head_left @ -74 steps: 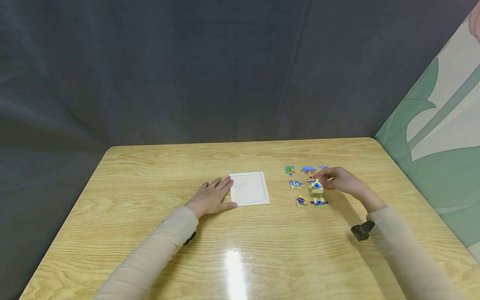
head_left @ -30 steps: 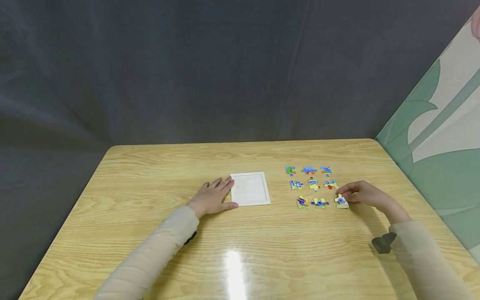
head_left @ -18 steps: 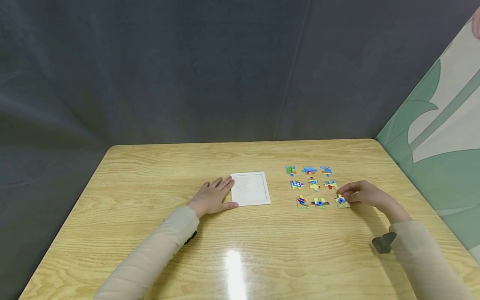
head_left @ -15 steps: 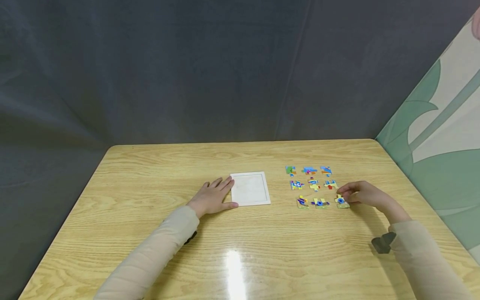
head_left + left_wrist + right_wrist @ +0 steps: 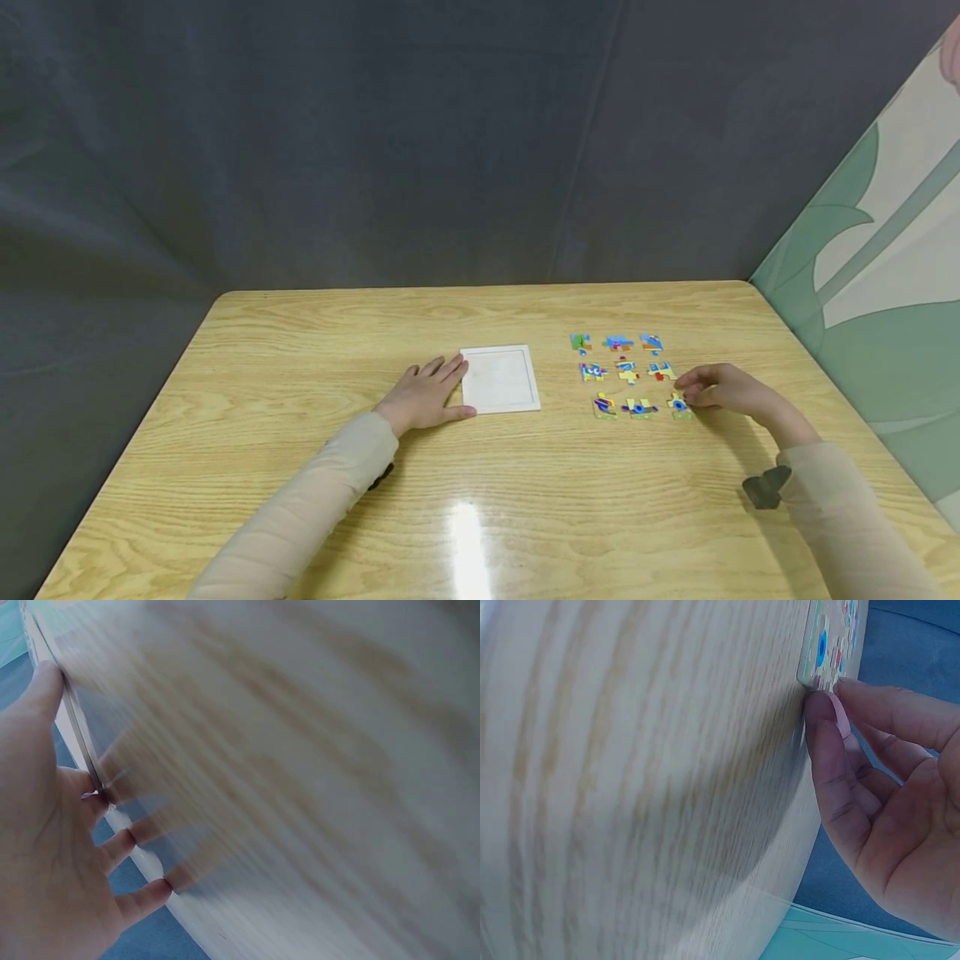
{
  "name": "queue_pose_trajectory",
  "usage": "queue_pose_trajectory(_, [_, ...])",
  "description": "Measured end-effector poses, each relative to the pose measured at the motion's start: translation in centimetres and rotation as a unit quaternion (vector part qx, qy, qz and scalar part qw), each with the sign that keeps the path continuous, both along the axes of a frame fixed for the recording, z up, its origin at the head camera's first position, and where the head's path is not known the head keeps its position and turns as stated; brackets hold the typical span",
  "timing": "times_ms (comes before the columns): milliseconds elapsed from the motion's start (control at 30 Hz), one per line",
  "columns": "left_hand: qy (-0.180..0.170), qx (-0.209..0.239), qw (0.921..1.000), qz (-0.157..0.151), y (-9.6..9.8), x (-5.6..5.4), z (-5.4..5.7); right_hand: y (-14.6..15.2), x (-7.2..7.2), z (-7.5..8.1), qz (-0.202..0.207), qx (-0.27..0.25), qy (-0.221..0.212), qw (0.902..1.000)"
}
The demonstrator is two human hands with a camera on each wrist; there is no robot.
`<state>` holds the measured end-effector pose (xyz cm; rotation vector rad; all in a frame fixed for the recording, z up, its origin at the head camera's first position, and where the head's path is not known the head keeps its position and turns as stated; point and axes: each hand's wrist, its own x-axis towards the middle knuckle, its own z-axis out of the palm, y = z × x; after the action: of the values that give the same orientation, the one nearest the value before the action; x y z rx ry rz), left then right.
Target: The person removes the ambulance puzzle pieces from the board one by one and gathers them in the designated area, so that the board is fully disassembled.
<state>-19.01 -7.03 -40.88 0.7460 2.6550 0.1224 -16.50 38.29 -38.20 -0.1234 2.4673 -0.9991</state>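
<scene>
My left hand (image 5: 423, 396) lies flat with fingers spread. Its fingertips and thumb rest on the left edge of a square white puzzle tray (image 5: 501, 379); in the left wrist view the fingers (image 5: 146, 900) reach that edge. My right hand (image 5: 723, 390) has bent fingers around the right side of a yellow puzzle piece (image 5: 679, 405) with a blue round shape. That piece lies at the near right of three rows of colourful puzzle pieces. In the right wrist view, the thumb and forefinger meet at the corner of the piece (image 5: 821, 649).
Other puzzle pieces lie apart in rows, among them a green-and-blue piece (image 5: 581, 342), a blue piece (image 5: 652, 342) and a purple-and-yellow piece (image 5: 603, 407). The wooden table (image 5: 360, 517) ends at a dark curtain (image 5: 390, 150); a patterned panel (image 5: 885, 275) stands right.
My right hand carried the yellow puzzle piece from above the middle of the rows to the near right corner and set it down. Since then the piece has slid slightly left. My left hand stayed.
</scene>
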Motion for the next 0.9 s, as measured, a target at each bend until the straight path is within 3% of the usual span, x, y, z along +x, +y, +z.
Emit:
queue_pose_trajectory(633, [-0.01, 0.045, 0.9988, 0.018, -0.3, -0.6, -0.2, -0.8, -0.3, 0.6, -0.008, -0.007, 0.006, 0.9999])
queue_pose_trajectory(900, [0.031, 0.106, 0.9933, 0.033, -1.7, -1.0, 0.3, -1.1, -0.4, 0.9, -0.025, -0.021, 0.041, 0.9986])
